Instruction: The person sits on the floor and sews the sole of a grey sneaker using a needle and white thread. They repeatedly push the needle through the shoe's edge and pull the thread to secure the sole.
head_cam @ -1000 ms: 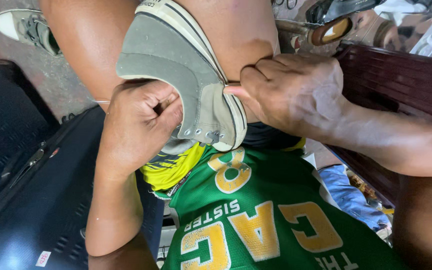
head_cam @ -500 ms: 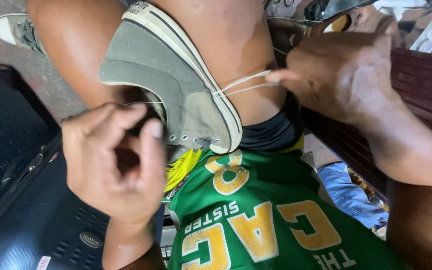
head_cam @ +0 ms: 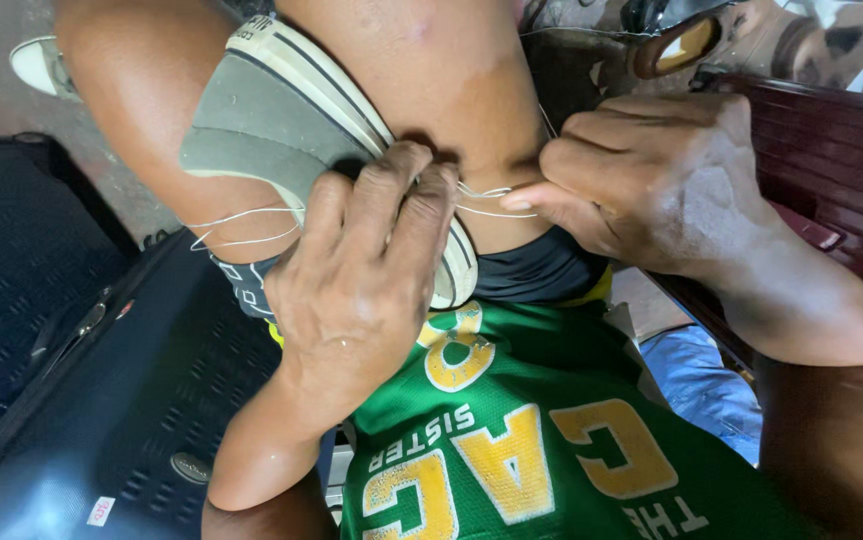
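Note:
A grey canvas shoe [head_cam: 252, 130] with a white rubber sole is wedged between my bare knees, sole edge facing me. My left hand [head_cam: 362, 280] lies over its near end, fingers curled onto the sole edge and gripping it. My right hand [head_cam: 642, 175] is just right of the shoe, thumb and finger pinched on a thin white thread [head_cam: 482, 200] that runs taut to the sole. More loose thread [head_cam: 237, 228] loops across my left thigh.
A dark suitcase [head_cam: 102, 420] lies on the floor at the left. A dark red wooden bench [head_cam: 832, 170] is at the right, with another shoe [head_cam: 677, 45] beyond it. A light sneaker [head_cam: 42, 65] sits top left. My green and yellow jersey [head_cam: 522, 440] fills the bottom.
My left hand has come back up from below and closed on the shoe's near end. My right hand has moved in toward the sole, shortening the stretch of thread.

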{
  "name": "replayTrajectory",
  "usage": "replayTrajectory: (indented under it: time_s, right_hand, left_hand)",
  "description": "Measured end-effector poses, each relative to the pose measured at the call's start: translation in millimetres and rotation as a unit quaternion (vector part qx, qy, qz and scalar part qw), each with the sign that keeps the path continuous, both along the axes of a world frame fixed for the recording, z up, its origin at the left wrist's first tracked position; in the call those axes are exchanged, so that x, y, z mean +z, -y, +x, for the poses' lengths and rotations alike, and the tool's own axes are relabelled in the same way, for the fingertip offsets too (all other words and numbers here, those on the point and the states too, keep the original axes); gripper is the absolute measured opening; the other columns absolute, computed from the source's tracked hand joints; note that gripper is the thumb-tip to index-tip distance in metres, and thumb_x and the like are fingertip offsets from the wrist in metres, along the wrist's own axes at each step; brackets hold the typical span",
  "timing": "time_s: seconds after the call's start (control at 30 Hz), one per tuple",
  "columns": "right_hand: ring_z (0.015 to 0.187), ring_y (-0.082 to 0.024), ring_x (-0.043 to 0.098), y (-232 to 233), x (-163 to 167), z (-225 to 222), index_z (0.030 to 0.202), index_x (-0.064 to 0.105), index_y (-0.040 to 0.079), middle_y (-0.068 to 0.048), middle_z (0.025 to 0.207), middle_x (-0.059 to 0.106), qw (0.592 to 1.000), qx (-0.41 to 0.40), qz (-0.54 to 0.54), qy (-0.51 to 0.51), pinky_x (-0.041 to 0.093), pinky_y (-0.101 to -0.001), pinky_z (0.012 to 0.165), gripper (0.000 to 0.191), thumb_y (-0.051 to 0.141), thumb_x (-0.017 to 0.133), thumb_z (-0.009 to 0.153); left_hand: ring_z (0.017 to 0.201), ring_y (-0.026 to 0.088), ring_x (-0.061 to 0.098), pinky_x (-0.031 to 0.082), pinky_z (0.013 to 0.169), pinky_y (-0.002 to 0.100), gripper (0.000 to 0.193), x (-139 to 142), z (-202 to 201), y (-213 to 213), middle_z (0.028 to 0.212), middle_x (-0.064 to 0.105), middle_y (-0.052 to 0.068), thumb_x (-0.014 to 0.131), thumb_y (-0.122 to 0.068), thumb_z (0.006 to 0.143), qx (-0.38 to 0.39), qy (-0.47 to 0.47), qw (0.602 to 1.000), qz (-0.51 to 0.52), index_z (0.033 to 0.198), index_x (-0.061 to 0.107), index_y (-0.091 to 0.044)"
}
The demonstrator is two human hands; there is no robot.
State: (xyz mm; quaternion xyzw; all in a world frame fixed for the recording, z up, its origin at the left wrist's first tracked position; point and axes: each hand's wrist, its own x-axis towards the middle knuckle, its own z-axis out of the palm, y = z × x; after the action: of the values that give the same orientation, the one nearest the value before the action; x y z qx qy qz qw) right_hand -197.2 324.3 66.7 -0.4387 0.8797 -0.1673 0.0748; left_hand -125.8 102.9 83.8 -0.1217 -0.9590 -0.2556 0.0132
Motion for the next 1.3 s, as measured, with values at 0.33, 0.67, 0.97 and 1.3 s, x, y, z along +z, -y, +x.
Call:
replayTrajectory:
  time_s: [0.33, 0.67, 0.97, 1.3]
  right_hand:
    - [0.061, -0.024, 0.059, -9, -10, 1, 0.068, 0.053, 0.01, -0.004, 0.066, 0.049, 1.0, -0.018, -0.003, -0.016, 0.042, -0.0356, 0.054, 0.049, 0.041, 0.084, 0.092]
    - [0.064, -0.019, 0.059, -12, -9, 4, 0.074, 0.058, 0.012, -0.001, 0.07, 0.05, 0.997, -0.035, 0.026, -0.063, 0.042, -0.0324, 0.055, 0.044, 0.039, 0.084, 0.097]
    - [0.063, -0.023, 0.06, -2, -2, 3, 0.072, 0.059, 0.01, -0.004, 0.068, 0.051, 0.999, -0.034, -0.003, -0.031, 0.043, -0.036, 0.054, 0.042, 0.037, 0.084, 0.093]
    - [0.061, -0.025, 0.063, 3, -21, -2, 0.075, 0.065, 0.005, -0.009, 0.077, 0.062, 0.973, 0.064, -0.199, 0.097, 0.05, -0.0368, 0.055, 0.044, 0.046, 0.082, 0.079]
  left_hand:
    - [0.093, 0.021, 0.065, 0.055, 0.077, 0.033, 0.016, -9, 1, -3, 0.111, 0.068, 0.005, 0.083, -0.01, 0.094, 0.04, -0.015, 0.998, 0.054, 0.106, 0.074, -0.005]
    - [0.101, 0.024, 0.068, 0.056, 0.088, 0.034, 0.022, 3, -1, -3, 0.114, 0.067, 0.007, 0.083, -0.009, 0.094, 0.047, 0.036, 0.992, 0.114, 0.114, 0.073, -0.004]
    - [0.086, 0.025, 0.065, 0.053, 0.062, 0.033, 0.026, 7, -3, -16, 0.115, 0.067, 0.011, 0.08, -0.01, 0.091, 0.012, 0.0, 0.999, 0.042, 0.115, 0.072, -0.003]
    - [0.086, 0.025, 0.062, 0.053, 0.073, 0.035, 0.015, -6, -4, -9, 0.101, 0.066, 0.009, 0.077, 0.001, 0.101, 0.052, 0.053, 0.982, 0.174, 0.108, 0.065, -0.004]
